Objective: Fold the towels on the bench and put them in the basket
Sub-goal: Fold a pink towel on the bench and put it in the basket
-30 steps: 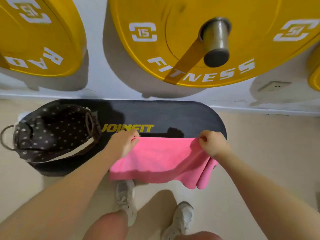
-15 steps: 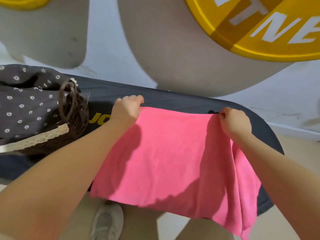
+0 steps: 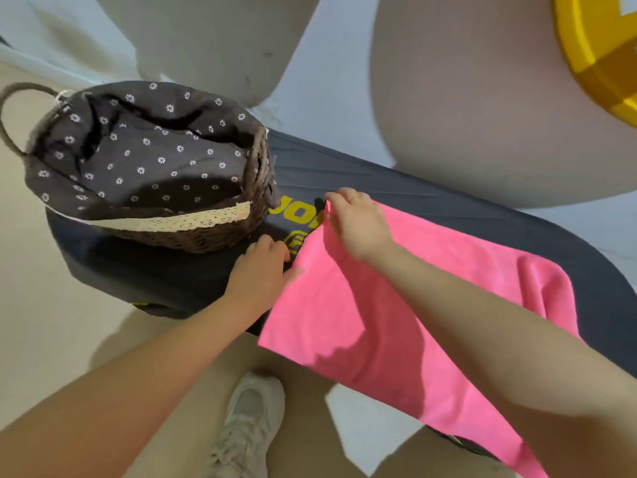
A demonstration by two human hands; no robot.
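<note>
While your right hand (image 3: 356,224) pinches the upper left corner of the pink towel (image 3: 396,305) between thumb and curled fingers, a thin ring showing on one finger, your left hand (image 3: 263,270) rests lower down at the towel's left edge. Its fingers lie mostly straight against the dark worktop (image 3: 344,174), the thumb touching the pink cloth; it grips nothing that you can see from here. The towel spreads across the centre and right of the frame, lying flat on the worktop, with its lower part hanging over the near edge toward the bottom right. A rumpled fold sits at its far right side. The wicker basket (image 3: 193,236) stands on the worktop in the upper left of the frame, just beside your left hand, lined with dark cloth printed with small white flowers and trimmed with a cream lace band. A loop handle juts from its left side. Yellow lettering on the worktop shows between the basket and the towel. A pale shoe (image 3: 248,419) stands on the floor at the bottom centre, and a yellow weight plate (image 3: 599,53) fills the upper right corner.
</note>
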